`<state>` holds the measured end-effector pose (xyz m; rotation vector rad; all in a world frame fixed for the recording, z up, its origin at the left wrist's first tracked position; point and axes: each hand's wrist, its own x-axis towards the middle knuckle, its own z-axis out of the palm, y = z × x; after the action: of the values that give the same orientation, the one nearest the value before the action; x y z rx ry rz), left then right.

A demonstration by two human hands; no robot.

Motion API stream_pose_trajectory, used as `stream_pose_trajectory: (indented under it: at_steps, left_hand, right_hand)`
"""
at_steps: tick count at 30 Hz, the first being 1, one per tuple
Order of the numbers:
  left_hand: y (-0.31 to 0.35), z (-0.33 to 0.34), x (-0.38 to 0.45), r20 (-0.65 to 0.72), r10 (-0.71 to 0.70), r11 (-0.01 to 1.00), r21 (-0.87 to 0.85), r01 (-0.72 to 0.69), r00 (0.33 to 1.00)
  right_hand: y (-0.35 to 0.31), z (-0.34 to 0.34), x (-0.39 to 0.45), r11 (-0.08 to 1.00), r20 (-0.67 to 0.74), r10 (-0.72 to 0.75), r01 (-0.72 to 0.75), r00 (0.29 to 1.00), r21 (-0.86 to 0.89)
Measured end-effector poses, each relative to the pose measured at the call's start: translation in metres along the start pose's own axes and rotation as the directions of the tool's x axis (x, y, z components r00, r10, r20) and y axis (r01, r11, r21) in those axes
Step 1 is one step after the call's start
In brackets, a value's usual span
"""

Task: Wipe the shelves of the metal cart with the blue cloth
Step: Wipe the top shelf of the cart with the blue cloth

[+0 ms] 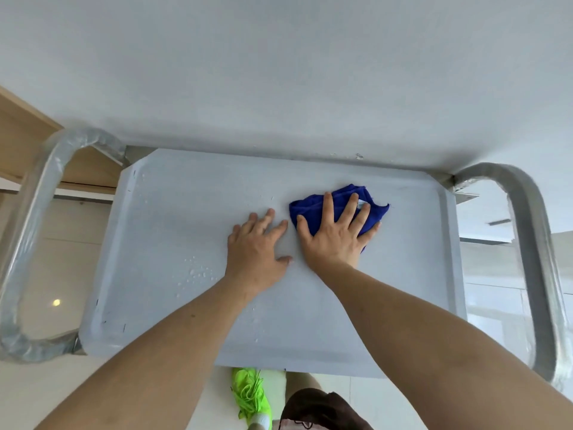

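Head view: the right hand (336,234) presses flat, fingers spread, on the blue cloth (322,206), bunched toward the far right corner of the cart's top shelf (173,231). Just beside it, the left hand (255,243) rests open-palmed on bare shelf, near water droplets (195,274).

Cloth (338,203) on shelf (173,231); right of left hand (255,246)
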<state>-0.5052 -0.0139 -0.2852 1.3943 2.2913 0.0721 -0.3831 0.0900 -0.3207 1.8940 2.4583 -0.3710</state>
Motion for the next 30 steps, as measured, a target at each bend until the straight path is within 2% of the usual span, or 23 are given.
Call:
stream_pose_trajectory:
  at_steps: [8,16,22,27,30]
  left_hand:
    - [-0.003,0.008,-0.003,-0.061,0.013,1.0,-0.025,-0.014,0.998]
    - [-0.001,0.006,-0.005,-0.021,0.01,0.999,-0.041,-0.011,1.0]
    - [-0.004,-0.006,0.0,0.079,0.032,0.999,-0.027,-0.029,0.996]
    - [-0.014,-0.024,0.006,0.277,0.094,0.996,-0.012,-0.094,0.956]
    - [-0.016,-0.034,0.007,0.343,0.111,0.993,-0.014,-0.113,0.933]
  right_hand:
    - [-0.027,-0.007,0.053,0.999,-0.019,0.02,-0.02,1.0,0.026]
    - [-0.031,-0.01,0.056,0.999,-0.008,0.029,-0.029,1.0,0.029]
    - [-0.022,-0.009,0.026,0.999,0.021,0.027,-0.027,0.999,0.031]
    - [-0.009,-0.006,-0.024,0.998,0.053,0.055,-0.057,0.997,0.037]
    - [-0.003,-0.002,-0.068,0.993,0.07,0.112,-0.114,0.991,0.029]
